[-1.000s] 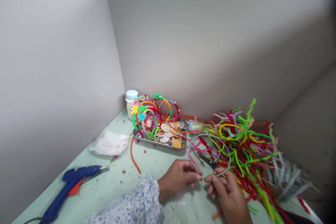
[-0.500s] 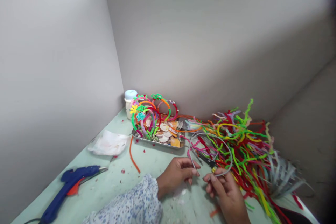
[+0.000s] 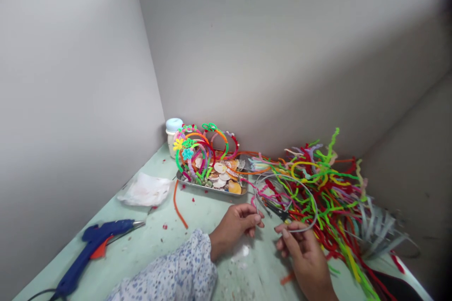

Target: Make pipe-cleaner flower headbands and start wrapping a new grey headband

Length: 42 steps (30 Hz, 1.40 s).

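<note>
Both my hands hold a thin grey headband [image 3: 315, 207], a plain open hoop whose gap faces me. My left hand [image 3: 237, 224] pinches one end between thumb and fingers. The other end is gripped in my right hand [image 3: 302, 251], thumb pressed on top. Behind the hoop lies a heap of bright pipe cleaners [image 3: 323, 183]. Dark-bladed scissors [image 3: 278, 210] lie partly hidden under the hoop. Several headbands wrapped in coloured pipe cleaner, some with small flowers [image 3: 187, 154], stand in a metal tray [image 3: 212, 191].
Shells [image 3: 220, 168] fill part of the tray, and a jar with a blue lid [image 3: 174, 125] stands behind it. A blue glue gun [image 3: 92, 250] lies at left near a white plastic packet [image 3: 145, 190]. Grey strips [image 3: 379, 230] lie at right. Grey panels [image 3: 247, 56] enclose the table.
My hands have moved slightly apart, so the headband's gap is wider and its hoop more spread. Both ends stay held. The view has shifted a little.
</note>
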### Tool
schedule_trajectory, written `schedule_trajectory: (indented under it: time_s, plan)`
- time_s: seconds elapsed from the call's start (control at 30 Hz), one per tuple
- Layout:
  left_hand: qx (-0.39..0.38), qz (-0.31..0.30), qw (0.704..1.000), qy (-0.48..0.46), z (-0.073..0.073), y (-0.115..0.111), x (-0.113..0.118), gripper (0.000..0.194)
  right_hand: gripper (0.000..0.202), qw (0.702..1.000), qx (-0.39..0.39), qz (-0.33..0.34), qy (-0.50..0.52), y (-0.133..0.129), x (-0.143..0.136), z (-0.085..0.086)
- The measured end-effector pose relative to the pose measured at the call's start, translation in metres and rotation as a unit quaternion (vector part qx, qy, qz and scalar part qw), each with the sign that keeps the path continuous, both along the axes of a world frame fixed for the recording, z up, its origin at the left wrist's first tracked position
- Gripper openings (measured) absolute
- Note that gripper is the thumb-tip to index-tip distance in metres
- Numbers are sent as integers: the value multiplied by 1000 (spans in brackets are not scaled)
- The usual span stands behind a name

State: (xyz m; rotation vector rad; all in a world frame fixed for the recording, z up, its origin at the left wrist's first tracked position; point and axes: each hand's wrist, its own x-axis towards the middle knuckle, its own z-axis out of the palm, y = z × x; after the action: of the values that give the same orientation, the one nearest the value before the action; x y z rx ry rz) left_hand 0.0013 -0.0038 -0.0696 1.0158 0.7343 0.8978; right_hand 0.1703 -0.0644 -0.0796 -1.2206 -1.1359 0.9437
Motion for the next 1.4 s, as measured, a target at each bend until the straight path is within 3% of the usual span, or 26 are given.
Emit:
schedule_trajectory:
  time_s: [0.27,0.4,0.7,0.97,1.07,1.4]
  plan:
    - [27,-57,997,46,4,-5,-3,34,37,995,-34,32,83,2,3,9]
    - [34,-64,995,61,4,-7,-3,33,33,992,-45,40,113,4,5,12]
    - [-13,-8,1000,-27,5,-2,-1,33,30,989,-36,54,132,5,4,15]
    - [-47,-1,996,-81,8,-2,0,33,26,986,-31,48,154,5,5,12]
    - [-51,-2,994,-101,8,0,-1,33,24,984,-26,43,168,6,11,24]
    - [-63,9,992,-109,7,2,-2,34,16,986,56,-53,150,-7,56,93]
